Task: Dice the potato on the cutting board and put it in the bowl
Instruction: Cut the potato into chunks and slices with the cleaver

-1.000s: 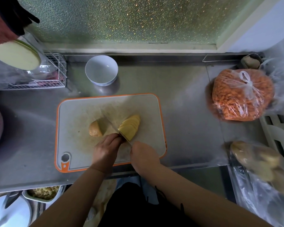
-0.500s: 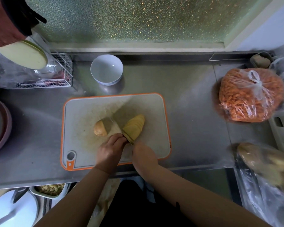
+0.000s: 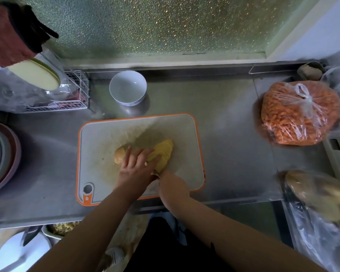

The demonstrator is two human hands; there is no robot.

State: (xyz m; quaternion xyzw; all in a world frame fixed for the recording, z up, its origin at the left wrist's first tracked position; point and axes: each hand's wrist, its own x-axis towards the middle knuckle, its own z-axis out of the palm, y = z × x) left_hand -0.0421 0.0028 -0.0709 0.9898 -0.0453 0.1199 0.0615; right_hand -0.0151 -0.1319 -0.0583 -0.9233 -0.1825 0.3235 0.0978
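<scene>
1. Lying flat near the front edge of the steel desk (image 3: 224, 118), cutting board (image 3: 110, 138) keeping the work close to the body, likely for a steady downward cut.
2. Waiting empty beside the board's far edge, white bowl (image 3: 127, 87) sitting within easy reach for the diced pieces; nothing transferred yet.
3. Resting mid-board in two parts: fanned yellow potato slices (image 3: 163, 154) on the right, uncut potato end (image 3: 119, 155) on the left. Slicing apparently only part done, dicing not begun.
4. Spreading straight fingers over both parts, left hand (image 3: 135, 167) pressing flat, gripping nothing, probably steadying or gathering the slices.
5. Curling at the board's near edge, right hand (image 3: 172, 185) seemingly gripping a knife handle (image 3: 155, 173); only a small brownish stub showing.
6. Hiding under the left hand: the blade and the middle of the potato, so edge position impossible to tell.
</scene>
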